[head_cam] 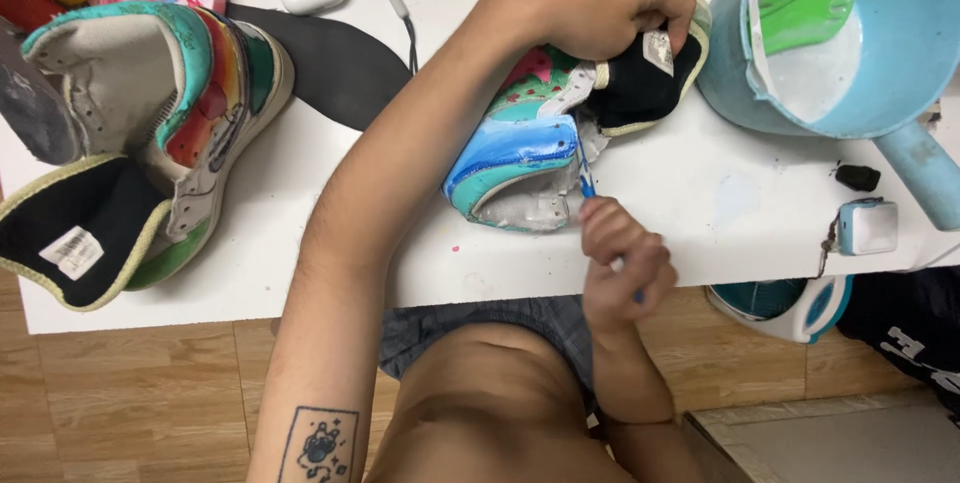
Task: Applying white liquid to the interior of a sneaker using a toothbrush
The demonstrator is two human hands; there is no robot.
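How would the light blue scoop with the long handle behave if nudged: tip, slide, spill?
The light blue scoop probably slides easily on the smooth white table. Its handle reaches past the table edge, so a bump there could pivot or tip it. It seems to hold liquid with a green plastic piece inside, so likely sloshes.

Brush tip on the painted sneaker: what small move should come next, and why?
Probably a short stroke along the blue panel edge. The right hand holds a thin blue brush with its tip at the seam where the blue band meets the pale lower part of the sneaker. The left hand grips the black tongue, pinning the shoe on the white table.
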